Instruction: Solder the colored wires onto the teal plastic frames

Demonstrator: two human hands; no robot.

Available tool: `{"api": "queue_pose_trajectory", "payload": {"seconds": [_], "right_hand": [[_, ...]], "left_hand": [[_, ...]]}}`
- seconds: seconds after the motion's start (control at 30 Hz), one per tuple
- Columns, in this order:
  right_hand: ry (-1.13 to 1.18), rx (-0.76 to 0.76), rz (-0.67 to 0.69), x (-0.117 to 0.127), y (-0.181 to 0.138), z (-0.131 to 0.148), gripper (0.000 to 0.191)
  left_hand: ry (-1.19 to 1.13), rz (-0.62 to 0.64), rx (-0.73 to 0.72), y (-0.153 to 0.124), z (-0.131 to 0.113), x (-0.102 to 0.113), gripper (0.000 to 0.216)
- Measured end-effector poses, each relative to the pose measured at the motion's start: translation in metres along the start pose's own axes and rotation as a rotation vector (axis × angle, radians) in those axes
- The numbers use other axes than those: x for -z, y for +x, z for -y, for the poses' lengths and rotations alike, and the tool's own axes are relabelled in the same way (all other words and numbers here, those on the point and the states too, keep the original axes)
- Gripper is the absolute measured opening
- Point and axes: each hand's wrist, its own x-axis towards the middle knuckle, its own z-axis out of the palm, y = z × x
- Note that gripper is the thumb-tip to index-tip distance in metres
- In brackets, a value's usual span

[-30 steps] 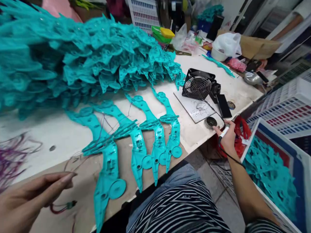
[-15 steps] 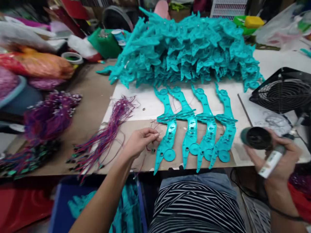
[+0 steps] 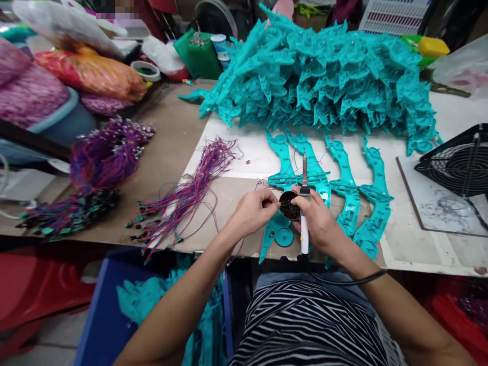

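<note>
R hand (image 3: 320, 218), closed, grips a white-handled soldering iron (image 3: 304, 235), tip pointing away from the wearer, along w/ a small round tin (image 3: 287, 217) of dark stuff just L of the handle. L hand (image 3: 253, 211) has thumb & forefinger pinched at the tin's L edge; can't tell what, if anything, is btwn them. Both hands are over the near edge of a bench (image 3: 412, 249), above the L end of a row of four teal pcs (image 3: 348, 203). The iron's cord (image 3: 351, 279) runs under the R forearm. To the L lies a red-&-purple wire bundle (image 3: 198, 183), w/ a bigger bunch (image 3: 104, 157) farther L. To the R, a blk. fan (image 3: 463, 162) stands at a wht. board (image 3: 427, 206). Behind the row rises a big teal pile (image 3: 324, 81). Below the bench, L side: a blue bin (image 3: 97, 310) w/ more teal pcs, near a red stool (image 3: 41, 300).
</note>
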Motion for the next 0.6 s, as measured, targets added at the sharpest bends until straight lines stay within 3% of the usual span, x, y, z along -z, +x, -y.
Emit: {"api": "queue_pose_trajectory", "payload": {"seconds": [0.23, 0.4, 0.5, 0.6], "right_hand": [[-0.041, 0.004, -0.020, -0.004, 0.001, 0.005, 0.042], [-0.023, 0.004, -0.052, -0.002, -0.001, 0.003, 0.046], [-0.015, -0.043, -0.100, 0.013, -0.012, 0.004, 0.048], [-0.093, -0.175, -0.231, 0.039, -0.040, 0.000, 0.050]], "left_hand": [[0.129, -0.056, 0.030, 0.008, -0.002, -0.007, 0.012], [0.055, -0.062, 0.029, 0.006, -0.005, -0.008, 0.012], [-0.009, -0.053, 0.023, 0.001, -0.006, 0.000, 0.017], [0.045, -0.060, 0.046, -0.002, -0.006, 0.009, 0.024]]}}
